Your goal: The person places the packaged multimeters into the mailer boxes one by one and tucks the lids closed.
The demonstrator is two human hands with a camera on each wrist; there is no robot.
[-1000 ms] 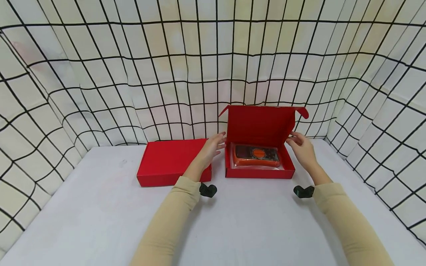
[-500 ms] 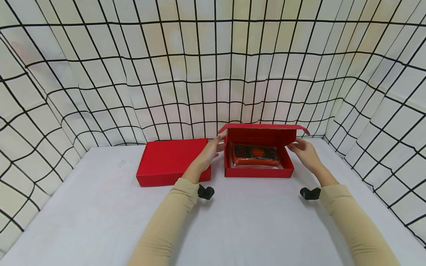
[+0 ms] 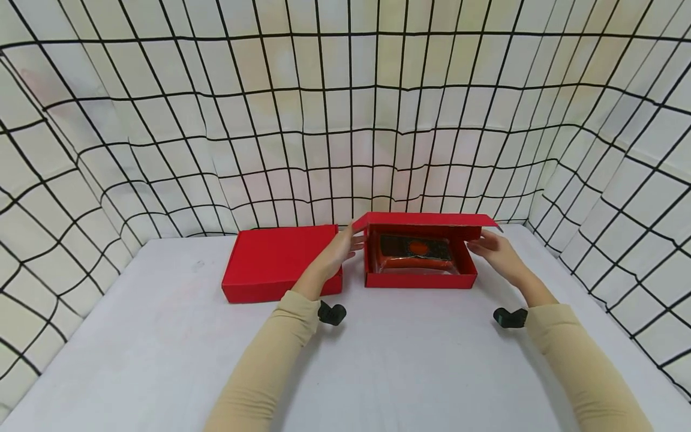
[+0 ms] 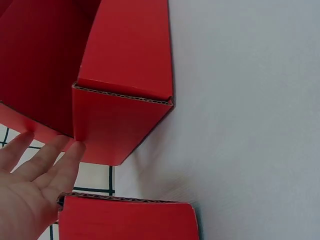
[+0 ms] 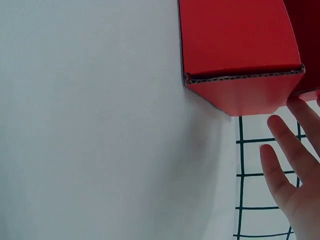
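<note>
In the head view, a red cardboard box (image 3: 420, 281) stands with its lid (image 3: 426, 219) tilted partway down over it. Under the lid lies an orange package (image 3: 414, 263) in clear wrap, with a dark label and an orange circle. My left hand (image 3: 333, 255) is at the box's left side; in the left wrist view its fairly straight fingertips (image 4: 76, 149) touch the lid's edge. My right hand (image 3: 499, 257) is at the right side. The right wrist view shows its fingers (image 5: 287, 142) spread, one reaching the lid by the box's back corner. Both thumbs are hard to make out.
A second red box (image 3: 281, 258), closed, lies left of the first, partly behind my left forearm. Both boxes rest on a white-covered table (image 3: 410, 360). White walls with a black grid (image 3: 302, 108) enclose the back and sides.
The lid has swung from upright forward and down, partly covering the package. My right hand has shifted slightly right and down beside the box; the left hand stays at the left side.
</note>
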